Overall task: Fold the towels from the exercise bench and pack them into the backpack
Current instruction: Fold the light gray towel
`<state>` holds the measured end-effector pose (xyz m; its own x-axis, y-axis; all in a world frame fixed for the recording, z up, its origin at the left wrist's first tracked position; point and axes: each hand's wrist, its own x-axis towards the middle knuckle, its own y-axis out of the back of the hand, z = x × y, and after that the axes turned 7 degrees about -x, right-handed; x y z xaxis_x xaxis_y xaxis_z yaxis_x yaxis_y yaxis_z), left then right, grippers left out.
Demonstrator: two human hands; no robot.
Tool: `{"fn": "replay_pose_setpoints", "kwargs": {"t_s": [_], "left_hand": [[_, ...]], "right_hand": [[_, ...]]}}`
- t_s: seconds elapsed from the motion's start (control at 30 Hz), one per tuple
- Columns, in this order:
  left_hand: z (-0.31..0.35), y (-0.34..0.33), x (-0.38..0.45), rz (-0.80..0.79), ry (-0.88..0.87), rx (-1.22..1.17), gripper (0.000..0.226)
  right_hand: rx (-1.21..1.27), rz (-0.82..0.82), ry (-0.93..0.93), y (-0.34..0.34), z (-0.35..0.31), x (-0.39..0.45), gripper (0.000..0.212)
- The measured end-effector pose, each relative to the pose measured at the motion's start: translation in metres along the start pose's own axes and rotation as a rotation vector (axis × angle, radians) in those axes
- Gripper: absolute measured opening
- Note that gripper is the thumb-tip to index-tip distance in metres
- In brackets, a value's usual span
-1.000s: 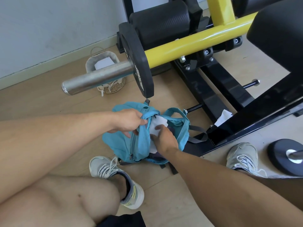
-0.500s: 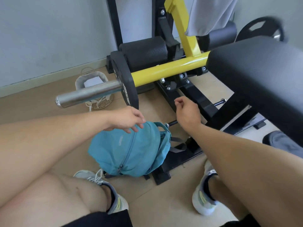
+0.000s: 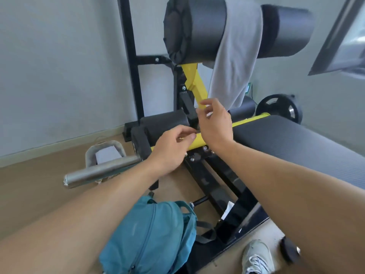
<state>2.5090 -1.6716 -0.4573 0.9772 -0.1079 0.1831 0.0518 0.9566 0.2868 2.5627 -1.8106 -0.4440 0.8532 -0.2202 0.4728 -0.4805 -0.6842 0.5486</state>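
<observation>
Grey terry towel (image 3: 235,56) hangs draped over the black foam roller pad (image 3: 199,30) at top of the yellow-and-black exercise machine, lower edge dangling just above the right hand (image 3: 214,123). Right hand is raised w/ fingers loosely bent, thumb & forefinger apart, near the towel's bottom corner; can't tell if it touches the cloth, nothing gripped. Left hand (image 3: 169,151) sits lower, in front of the yellow steel tube (image 3: 197,140), fingers loosely curled, holding nothing. Teal nylon backpack (image 3: 150,236) lies on the wood-look floor (image 3: 29,184) betw. the forearms, against the machine's black base frame, zip looks closed. Black padded bench surface (image 3: 296,147) at right. Chrome bar sleeve (image 3: 102,171) sticks out left; woven basket w/ grey lining (image 3: 104,153) behind it by the wall. White sneaker (image 3: 256,258) bottom right.
</observation>
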Motion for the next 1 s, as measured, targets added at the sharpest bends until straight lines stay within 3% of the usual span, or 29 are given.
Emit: {"fn": "replay_pose_setpoints", "kwargs": {"t_s": [0.1,0.27,0.4,0.47,0.57,0.6,0.8,1.0], "left_hand": [[0.025,-0.007,0.007,0.063,-0.041,-0.11,0.024],[0.041,-0.017,0.003,0.084,-0.047,-0.204,0.023],[0.024,-0.019,-0.005,0.052,-0.028,-0.167,0.023],[0.02,-0.017,-0.005,0.057,-0.016,-0.162,0.025],[0.02,-0.014,-0.003,0.085,-0.016,-0.177,0.03],[0.02,-0.013,-0.002,0.095,-0.019,-0.181,0.031],[0.007,0.0,-0.003,0.125,-0.022,-0.088,0.047],[0.005,0.021,-0.004,0.109,0.092,-0.233,0.085]], "right_hand": [[0.076,0.097,-0.165,0.012,-0.005,0.024,0.048],[-0.019,0.192,-0.358,0.012,-0.001,0.046,0.117],[0.11,0.113,-0.461,0.008,0.001,0.077,0.134],[0.211,0.078,-0.524,0.019,-0.006,0.093,0.117],[0.219,0.038,-0.422,0.031,-0.017,0.095,0.04],[0.185,0.046,-0.363,0.03,-0.018,0.088,0.026],[0.129,-0.046,-0.206,0.018,-0.004,0.019,0.018],[-0.019,-0.187,-0.021,0.041,-0.017,-0.014,0.017]]}}
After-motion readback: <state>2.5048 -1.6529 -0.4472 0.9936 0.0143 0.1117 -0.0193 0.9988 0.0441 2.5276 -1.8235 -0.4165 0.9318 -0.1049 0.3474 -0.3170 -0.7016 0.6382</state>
